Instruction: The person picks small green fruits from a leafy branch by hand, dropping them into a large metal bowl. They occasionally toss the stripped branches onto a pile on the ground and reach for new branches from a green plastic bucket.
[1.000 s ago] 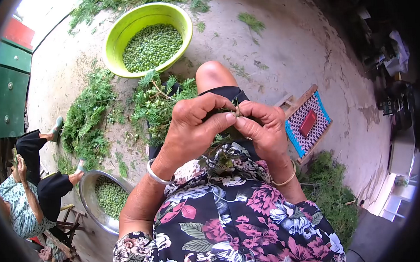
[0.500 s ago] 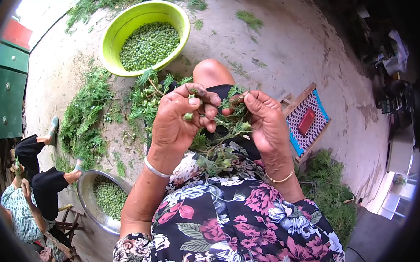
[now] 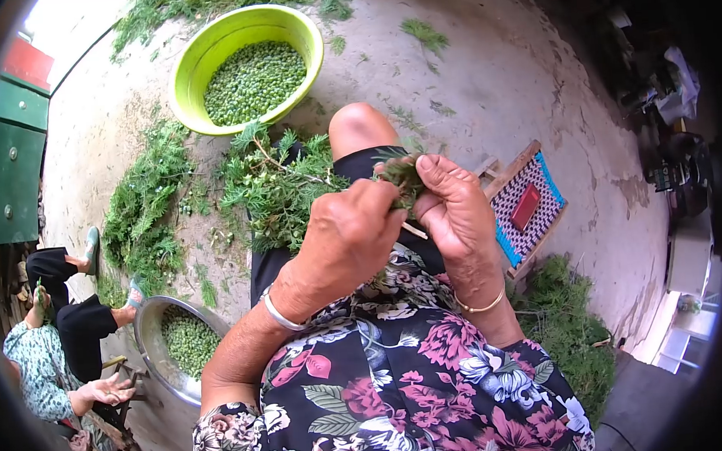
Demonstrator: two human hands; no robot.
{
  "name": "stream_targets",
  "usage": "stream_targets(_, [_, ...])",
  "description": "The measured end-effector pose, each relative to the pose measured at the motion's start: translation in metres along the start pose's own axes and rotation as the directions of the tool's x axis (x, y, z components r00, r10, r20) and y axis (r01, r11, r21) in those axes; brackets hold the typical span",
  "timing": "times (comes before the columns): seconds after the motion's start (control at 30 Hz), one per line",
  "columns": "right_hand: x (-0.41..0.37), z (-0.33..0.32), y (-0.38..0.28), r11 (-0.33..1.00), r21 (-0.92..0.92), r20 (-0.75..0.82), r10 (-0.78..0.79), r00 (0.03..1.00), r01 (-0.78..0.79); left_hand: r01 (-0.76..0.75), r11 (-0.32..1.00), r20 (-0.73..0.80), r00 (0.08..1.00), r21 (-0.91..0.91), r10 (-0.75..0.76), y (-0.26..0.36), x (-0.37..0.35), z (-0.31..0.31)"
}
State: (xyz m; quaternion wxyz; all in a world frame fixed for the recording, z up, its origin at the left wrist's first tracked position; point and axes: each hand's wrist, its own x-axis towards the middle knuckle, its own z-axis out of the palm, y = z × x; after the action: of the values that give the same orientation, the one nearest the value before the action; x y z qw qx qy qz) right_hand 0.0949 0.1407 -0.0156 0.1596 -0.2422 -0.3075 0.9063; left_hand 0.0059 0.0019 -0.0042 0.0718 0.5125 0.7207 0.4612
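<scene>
Between my hands, above my lap, is a green conifer sprig (image 3: 405,182) with flat, scaly leaves. My right hand (image 3: 461,209) pinches it between thumb and fingers, and a bit of pale stem shows below. My left hand (image 3: 341,238), back turned up and fingers curled, presses against the sprig's left side; its fingertips are hidden, so what they grip cannot be made out. A larger leafy branch (image 3: 283,184) lies across my left thigh. Beyond my knee stands a yellow-green basin (image 3: 179,87) holding many small green cones.
A metal basin (image 3: 147,336) of green cones stands at the left, beside a seated person (image 3: 41,360) holding something green. Cut branches (image 3: 146,203) litter the floor. To the right are a woven-top stool (image 3: 546,187) bearing a red object (image 3: 525,207) and more greenery (image 3: 571,321).
My left hand has turned over, back upward, and moved right and down against the sprig. The green cones seen at its fingers are out of sight. The other person's hand has lowered, palm open.
</scene>
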Motion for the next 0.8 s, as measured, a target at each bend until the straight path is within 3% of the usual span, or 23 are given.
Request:
stream_targets(0.07, [-0.005, 0.002, 0.001, 0.999, 0.003, 0.034, -0.044, 0.998, 0.044, 0.212, 0.935, -0.06, 0.969, -0.285, -0.238, -0.001, 0.0, -0.003])
stream_targets(0.1, [-0.008, 0.004, 0.003, 0.963, -0.218, 0.037, -0.154, 0.987, 0.158, 0.314, 0.855, -0.03, 0.933, -0.414, -0.358, -0.001, 0.001, -0.005])
stream_targets(0.13, [-0.013, 0.006, 0.005, 0.866, -0.427, 0.065, -0.258, 0.964, 0.26, 0.553, 0.452, 0.238, 0.777, -0.7, -0.582, -0.001, 0.001, -0.014])
stream_targets(0.2, [-0.02, 0.005, 0.004, 0.854, -0.471, 0.097, -0.2, 0.975, 0.222, 0.42, -0.014, 0.356, 0.75, -0.907, -0.558, -0.015, -0.003, -0.01])
stream_targets(0.23, [-0.018, -0.002, 0.007, 0.698, -0.647, 0.199, -0.231, 0.952, 0.305, 0.42, -0.012, 0.355, 0.75, -0.907, -0.559, -0.02, -0.005, -0.007])
stream_targets(0.27, [-0.017, -0.006, 0.01, 0.5, -0.776, 0.305, -0.236, 0.923, 0.384, 0.381, -0.112, 0.377, 0.746, -0.918, -0.549, -0.024, -0.008, -0.003])
stream_targets(0.3, [-0.02, 0.0, 0.009, 0.555, -0.765, 0.283, -0.166, 0.945, 0.327, 0.339, -0.211, 0.398, 0.744, -0.917, -0.536, -0.026, -0.009, -0.002])
stream_targets(0.33, [-0.021, 0.003, 0.009, 0.555, -0.765, 0.283, -0.166, 0.945, 0.327, 0.339, -0.21, 0.398, 0.744, -0.917, -0.537, -0.025, -0.009, -0.001])
stream_targets(0.4, [-0.021, 0.007, 0.011, 0.402, -0.825, 0.31, -0.264, 0.913, 0.397, 0.358, -0.108, 0.349, 0.725, -0.927, -0.594, -0.021, -0.011, 0.003])
stream_targets(0.47, [-0.021, 0.009, 0.014, 0.442, -0.819, 0.251, -0.3, 0.92, 0.367, 0.395, -0.049, 0.329, 0.682, -0.917, -0.653, -0.015, -0.007, 0.002])
stream_targets(0.57, [-0.017, 0.005, 0.019, 0.475, -0.799, 0.233, -0.323, 0.917, 0.37, 0.416, 0.022, 0.317, 0.726, -0.909, -0.611, -0.022, -0.009, 0.001])
stream_targets(0.63, [-0.017, 0.007, 0.02, 0.685, -0.665, 0.137, -0.279, 0.95, 0.297, 0.402, 0.083, 0.295, 0.783, -0.912, -0.548, -0.029, -0.011, 0.002])
stream_targets(0.67, [-0.017, 0.007, 0.019, 0.685, -0.665, 0.137, -0.277, 0.951, 0.296, 0.401, 0.082, 0.294, 0.782, -0.912, -0.55, -0.026, -0.011, 0.001])
stream_targets(0.73, [-0.018, 0.006, 0.018, 0.627, -0.703, 0.195, -0.284, 0.939, 0.336, 0.484, 0.36, 0.223, 0.792, -0.798, -0.569, -0.013, -0.006, -0.007])
stream_targets(0.77, [-0.017, 0.005, 0.018, 0.628, -0.703, 0.195, -0.282, 0.94, 0.334, 0.47, 0.451, 0.214, 0.834, -0.759, -0.509, -0.017, -0.008, -0.005])
stream_targets(0.8, [-0.017, 0.004, 0.017, 0.624, -0.697, 0.226, -0.276, 0.934, 0.353, 0.47, 0.45, 0.214, 0.833, -0.759, -0.51, -0.017, -0.008, -0.006])
